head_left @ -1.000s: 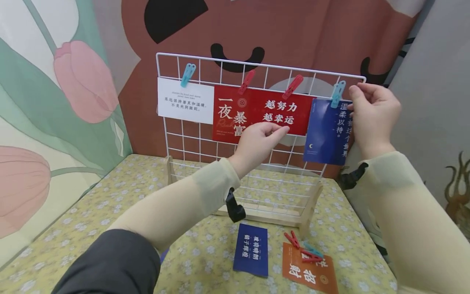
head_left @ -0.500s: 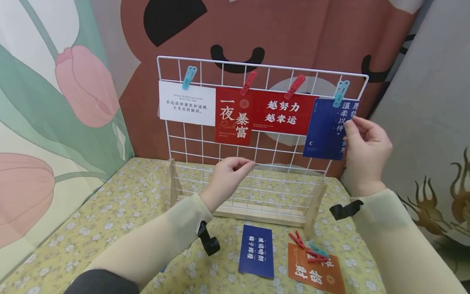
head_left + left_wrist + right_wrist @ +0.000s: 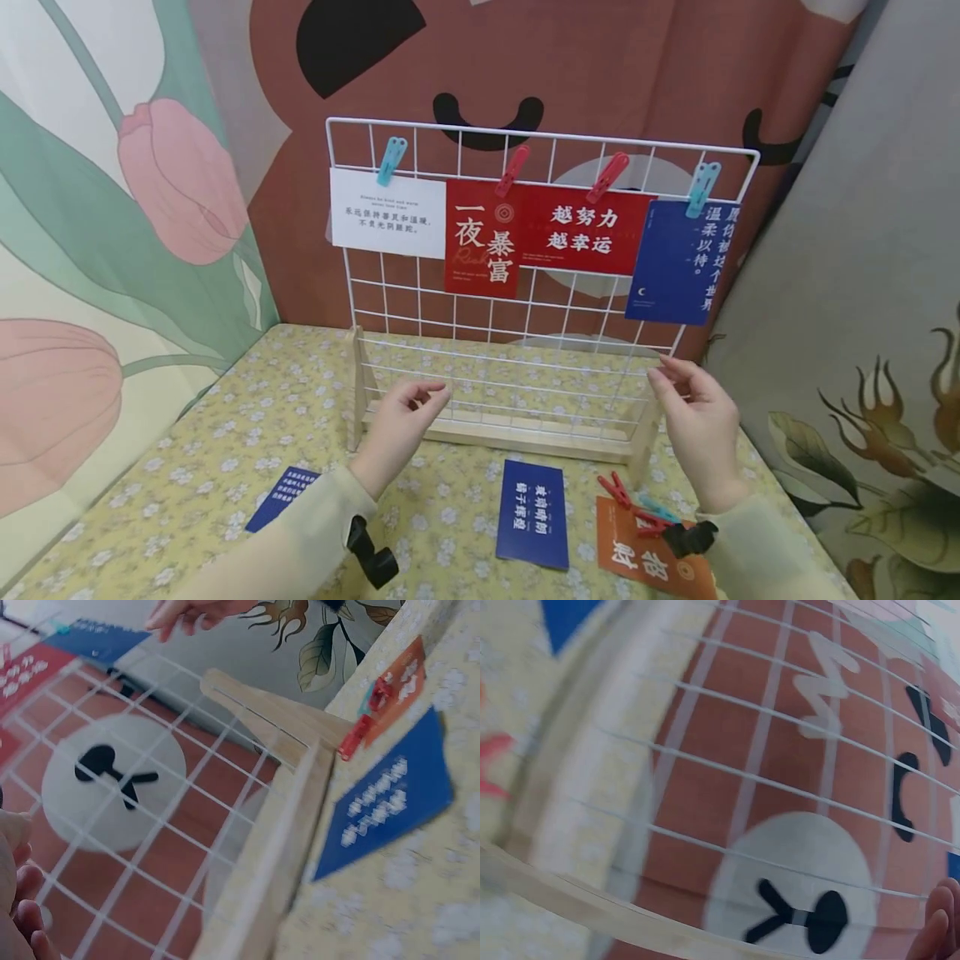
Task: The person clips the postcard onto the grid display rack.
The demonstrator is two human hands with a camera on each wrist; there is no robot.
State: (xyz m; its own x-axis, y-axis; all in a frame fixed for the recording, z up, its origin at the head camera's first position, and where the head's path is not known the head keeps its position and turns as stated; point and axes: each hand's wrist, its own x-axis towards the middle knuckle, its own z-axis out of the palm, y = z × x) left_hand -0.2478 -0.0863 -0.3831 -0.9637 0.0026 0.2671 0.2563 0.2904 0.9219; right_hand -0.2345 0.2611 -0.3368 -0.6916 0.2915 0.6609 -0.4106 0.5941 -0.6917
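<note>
My left hand [image 3: 397,429] hovers before the lower left of a white wire grid rack [image 3: 472,319], fingers loosely bent and holding nothing. Near the rack's right foot, my right hand [image 3: 702,433] is also without a thing in it, thumb close to the fingertips. Along the rack's upper part hang a white card [image 3: 390,240], a tall red card [image 3: 467,282], a wide red card [image 3: 543,260] and a dark blue card [image 3: 663,271]. Blue clothespins [image 3: 703,190] clip the outer two, red clothespins [image 3: 608,177] the middle two.
Flat on the flowered tablecloth [image 3: 442,533] lie a blue card [image 3: 534,546], another blue card [image 3: 281,498] at left, and an orange card [image 3: 618,554]. Several loose clothespins [image 3: 617,490] rest on and beside the orange card. The rack's wooden base [image 3: 525,440] stands behind them.
My right hand has left the dark blue card's right edge and come down to the rack's foot. My left hand has moved down and left from the wide red card.
</note>
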